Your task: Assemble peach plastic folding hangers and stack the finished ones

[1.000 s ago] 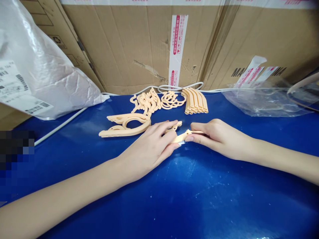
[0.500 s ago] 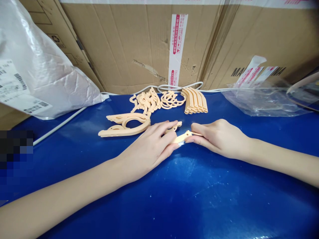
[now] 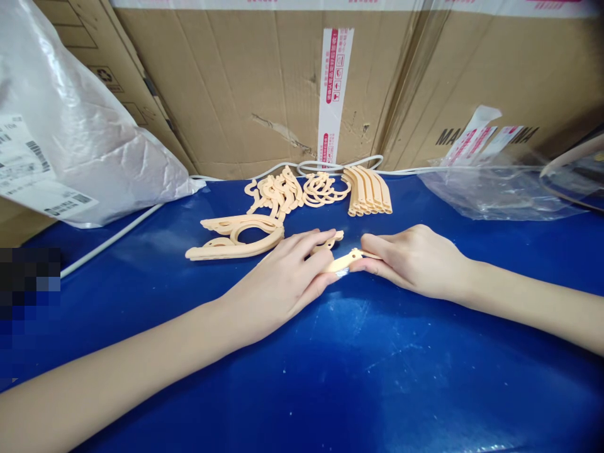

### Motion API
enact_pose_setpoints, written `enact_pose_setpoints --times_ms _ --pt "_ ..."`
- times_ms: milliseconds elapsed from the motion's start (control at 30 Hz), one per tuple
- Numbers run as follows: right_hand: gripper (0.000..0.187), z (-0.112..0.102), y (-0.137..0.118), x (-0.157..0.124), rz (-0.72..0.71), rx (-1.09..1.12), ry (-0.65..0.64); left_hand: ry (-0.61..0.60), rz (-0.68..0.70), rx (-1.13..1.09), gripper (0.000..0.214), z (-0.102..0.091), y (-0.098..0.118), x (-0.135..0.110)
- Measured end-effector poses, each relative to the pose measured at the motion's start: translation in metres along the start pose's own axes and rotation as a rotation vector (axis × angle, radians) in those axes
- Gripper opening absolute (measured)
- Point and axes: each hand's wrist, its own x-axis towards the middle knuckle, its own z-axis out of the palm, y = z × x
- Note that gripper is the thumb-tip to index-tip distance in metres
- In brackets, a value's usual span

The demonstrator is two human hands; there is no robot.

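Note:
My left hand (image 3: 283, 283) and my right hand (image 3: 410, 258) meet at the middle of the blue table (image 3: 330, 365), both pinching a small peach plastic part (image 3: 343, 260) between fingertips. The left fingers also cover another piece of the same plastic. Just left of my left hand lies an assembled peach hanger (image 3: 236, 238). Behind the hands sit three piles of peach parts: hooks (image 3: 276, 192), rings (image 3: 323, 187) and a stack of curved arms (image 3: 369, 190).
Cardboard boxes (image 3: 292, 88) wall off the back of the table. A white plastic bag (image 3: 80, 145) with labels lies at the left, clear plastic bags (image 3: 500, 189) at the right. A white cable (image 3: 113, 239) runs along the back and left.

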Motion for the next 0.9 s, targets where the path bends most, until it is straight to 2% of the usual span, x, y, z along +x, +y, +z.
enact_pose_setpoints --times_ms 333,500,700,900 --pt "0.054 0.0001 -0.0006 0.0005 -0.007 -0.003 0.030 0.034 -0.005 -0.021 0.024 0.0042 -0.0026 -0.0023" --pt "0.053 -0.0027 -0.0008 0.0016 0.081 0.160 -0.050 0.042 -0.014 -0.045 0.024 0.0045 -0.0031 -0.0021" --pt "0.049 -0.0091 -0.0002 0.0025 0.156 0.259 0.016 0.038 -0.027 -0.066 0.022 0.0018 -0.0017 -0.0009" --pt "0.047 -0.0074 -0.0007 0.0023 0.186 0.315 -0.002 0.034 -0.022 -0.057 0.021 0.0011 -0.0004 -0.0007"
